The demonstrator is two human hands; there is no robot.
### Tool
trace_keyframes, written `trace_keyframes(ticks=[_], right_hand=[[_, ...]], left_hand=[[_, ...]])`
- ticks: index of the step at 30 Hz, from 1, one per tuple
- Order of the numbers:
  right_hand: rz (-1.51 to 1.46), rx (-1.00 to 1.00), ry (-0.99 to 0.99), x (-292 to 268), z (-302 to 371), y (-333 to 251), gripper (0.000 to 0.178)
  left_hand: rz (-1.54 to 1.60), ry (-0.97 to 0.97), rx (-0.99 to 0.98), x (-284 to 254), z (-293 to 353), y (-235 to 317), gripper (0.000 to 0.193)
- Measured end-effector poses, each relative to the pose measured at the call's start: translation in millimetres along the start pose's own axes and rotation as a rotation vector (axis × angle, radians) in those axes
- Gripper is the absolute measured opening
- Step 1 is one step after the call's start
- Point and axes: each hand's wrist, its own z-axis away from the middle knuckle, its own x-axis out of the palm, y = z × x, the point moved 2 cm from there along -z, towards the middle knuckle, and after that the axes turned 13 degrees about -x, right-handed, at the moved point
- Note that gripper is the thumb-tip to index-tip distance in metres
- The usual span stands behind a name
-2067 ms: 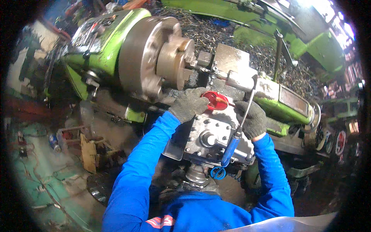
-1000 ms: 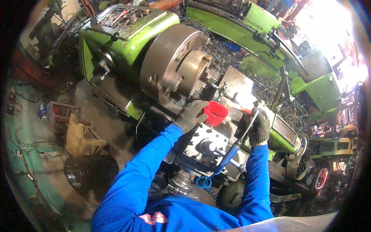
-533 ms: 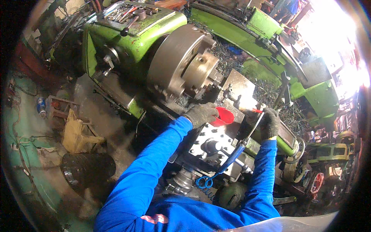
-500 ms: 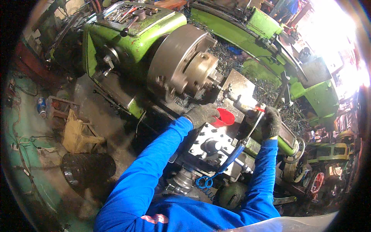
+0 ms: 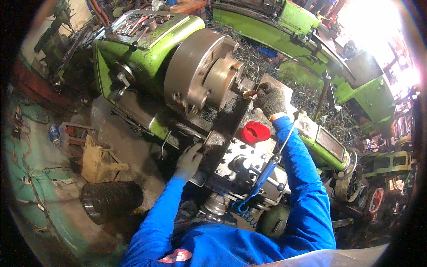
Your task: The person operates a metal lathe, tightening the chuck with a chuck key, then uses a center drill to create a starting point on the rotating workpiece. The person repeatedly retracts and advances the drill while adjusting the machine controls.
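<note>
My right hand, in a grey work glove, is closed beside the workpiece in the lathe chuck. Out of its fingers pokes a small reddish-brown tip, like that of a brush; the rest is hidden. The big steel chuck carries a round metal workpiece, and its jaws look smeared as if turning. My left hand, gloved too, lies with fingers stretched out at the left side of the lathe carriage. A red cup stands by the square tool post, between my hands.
A blue air gun with a coiled hose lies across the tool post. Loose tools lie on the green headstock. Metal shavings pile up behind the carriage. At the left, a yellowish stool and a dark ribbed cylinder stand on the floor.
My right hand has moved left and away from me, up to the workpiece. My left hand has come off the red cup and drawn back left to the carriage edge.
</note>
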Motion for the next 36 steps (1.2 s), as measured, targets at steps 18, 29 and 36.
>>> trace_keyframes(ticks=[18, 29, 36], right_hand=[[-0.074, -0.018, -0.122, -2.5, 10.0, -3.7, 0.021], [0.271, -0.3, -0.231, 0.6, 30.1, -39.0, 0.013], [0.2, -0.261, -0.109, -1.7, 24.9, -44.5, 0.011]], left_hand=[[-0.167, 0.063, -0.364, -38.5, 160.4, -197.0, 0.033], [-0.182, 0.182, -0.391, -35.0, 130.8, -252.8, 0.035], [-0.254, 0.247, -0.634, -14.8, 9.2, -337.4, 0.068]])
